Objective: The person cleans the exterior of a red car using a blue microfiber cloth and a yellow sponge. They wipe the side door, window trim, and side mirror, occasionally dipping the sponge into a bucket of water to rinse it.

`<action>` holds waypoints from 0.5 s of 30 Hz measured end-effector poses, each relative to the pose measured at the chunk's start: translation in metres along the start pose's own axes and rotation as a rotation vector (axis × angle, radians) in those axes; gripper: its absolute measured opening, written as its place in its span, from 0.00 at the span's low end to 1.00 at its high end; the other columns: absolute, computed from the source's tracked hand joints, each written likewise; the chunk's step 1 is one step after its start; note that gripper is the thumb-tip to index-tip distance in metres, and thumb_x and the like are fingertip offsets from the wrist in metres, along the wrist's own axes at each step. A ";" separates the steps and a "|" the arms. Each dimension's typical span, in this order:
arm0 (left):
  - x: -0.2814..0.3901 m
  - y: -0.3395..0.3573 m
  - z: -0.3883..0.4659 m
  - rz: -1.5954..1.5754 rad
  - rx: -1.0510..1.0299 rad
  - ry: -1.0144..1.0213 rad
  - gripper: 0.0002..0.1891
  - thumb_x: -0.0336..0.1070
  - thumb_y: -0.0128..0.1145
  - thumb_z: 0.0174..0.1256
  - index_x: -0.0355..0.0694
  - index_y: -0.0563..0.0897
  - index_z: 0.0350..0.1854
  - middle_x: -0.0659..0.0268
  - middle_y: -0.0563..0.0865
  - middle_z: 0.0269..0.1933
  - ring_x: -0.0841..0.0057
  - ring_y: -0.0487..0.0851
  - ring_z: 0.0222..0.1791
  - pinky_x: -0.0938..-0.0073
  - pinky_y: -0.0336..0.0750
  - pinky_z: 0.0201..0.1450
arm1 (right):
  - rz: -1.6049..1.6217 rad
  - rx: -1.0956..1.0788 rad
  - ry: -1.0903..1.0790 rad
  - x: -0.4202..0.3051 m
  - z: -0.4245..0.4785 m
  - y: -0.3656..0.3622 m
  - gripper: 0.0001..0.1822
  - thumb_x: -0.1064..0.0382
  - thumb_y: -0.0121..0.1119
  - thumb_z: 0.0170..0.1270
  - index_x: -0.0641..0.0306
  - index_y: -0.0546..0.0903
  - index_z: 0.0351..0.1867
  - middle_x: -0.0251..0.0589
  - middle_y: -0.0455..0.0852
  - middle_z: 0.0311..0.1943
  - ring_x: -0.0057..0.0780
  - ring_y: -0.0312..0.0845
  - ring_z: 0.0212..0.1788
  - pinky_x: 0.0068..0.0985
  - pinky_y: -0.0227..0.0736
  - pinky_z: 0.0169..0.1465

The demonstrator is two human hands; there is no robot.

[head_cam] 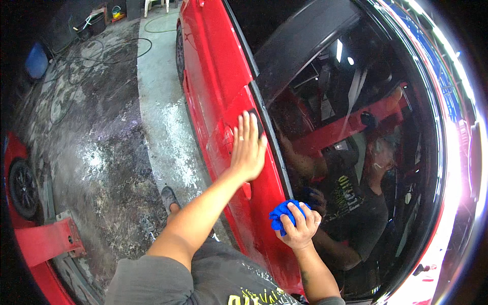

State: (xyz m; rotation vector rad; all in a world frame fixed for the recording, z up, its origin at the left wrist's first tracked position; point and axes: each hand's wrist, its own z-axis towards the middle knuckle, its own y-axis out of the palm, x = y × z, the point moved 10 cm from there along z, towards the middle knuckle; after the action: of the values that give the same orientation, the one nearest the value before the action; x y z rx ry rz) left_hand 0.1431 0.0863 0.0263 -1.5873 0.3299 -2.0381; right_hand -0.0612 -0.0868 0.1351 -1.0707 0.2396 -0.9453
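Observation:
Along the side of a red car, my left hand [248, 150] lies flat against the upper door panel [244, 97], just under the window trim. Beneath its fingers is a dark pad [260, 124], mostly covered, its edge showing by the fingertips and thumb. A door handle [228, 139] is beside that hand. My right hand [301, 230] grips a bunched blue microfibre cloth [284, 215] at the base of the dark side window [335, 152]. The glass reflects my arms and shirt.
A red lift arm [49, 242] and another red car's wheel [23, 188] stand at left. Hoses [103, 61] cross the stained floor near a blue container [37, 61]. A white chair [156, 5] stands at the back. My shoe [169, 198] is beside the car.

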 end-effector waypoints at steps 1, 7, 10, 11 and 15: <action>-0.004 -0.016 0.022 -0.021 0.083 0.000 0.40 0.51 0.39 0.92 0.31 0.43 0.92 0.39 0.41 0.93 0.42 0.39 0.93 0.36 0.41 0.91 | 0.005 -0.006 0.000 -0.003 0.000 -0.001 0.16 0.50 0.75 0.53 0.38 0.87 0.45 0.33 0.93 0.60 0.42 0.86 0.61 0.43 0.71 0.59; -0.016 -0.038 0.048 -0.010 0.172 -0.013 0.40 0.51 0.41 0.92 0.31 0.45 0.92 0.39 0.44 0.92 0.40 0.42 0.92 0.36 0.43 0.91 | 0.014 -0.017 0.007 -0.013 0.011 0.003 0.16 0.51 0.76 0.50 0.37 0.88 0.43 0.32 0.92 0.61 0.41 0.86 0.62 0.43 0.70 0.61; 0.008 0.001 0.006 0.033 0.015 0.024 0.40 0.48 0.44 0.90 0.31 0.46 0.92 0.39 0.41 0.93 0.38 0.40 0.92 0.33 0.41 0.90 | -0.006 0.001 0.027 -0.002 0.002 -0.004 0.16 0.49 0.77 0.50 0.35 0.88 0.42 0.29 0.93 0.60 0.38 0.87 0.61 0.42 0.71 0.60; 0.006 0.000 0.015 0.108 0.028 0.056 0.39 0.47 0.44 0.90 0.32 0.47 0.92 0.41 0.41 0.93 0.39 0.40 0.93 0.33 0.40 0.90 | -0.012 0.015 0.033 0.001 0.000 -0.005 0.16 0.49 0.77 0.50 0.35 0.88 0.43 0.29 0.93 0.60 0.38 0.87 0.60 0.42 0.71 0.60; -0.005 -0.055 0.110 0.052 0.183 0.046 0.36 0.51 0.37 0.92 0.35 0.55 0.91 0.43 0.52 0.92 0.48 0.44 0.93 0.48 0.40 0.93 | 0.008 -0.032 -0.062 0.008 0.039 -0.032 0.14 0.48 0.69 0.60 0.37 0.86 0.48 0.34 0.92 0.64 0.37 0.89 0.62 0.42 0.78 0.60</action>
State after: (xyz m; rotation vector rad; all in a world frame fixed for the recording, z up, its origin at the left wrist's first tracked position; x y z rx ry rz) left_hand 0.2342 0.1488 0.0798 -1.4090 0.1925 -2.0062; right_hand -0.0502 -0.0727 0.1829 -1.1260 0.2081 -0.9021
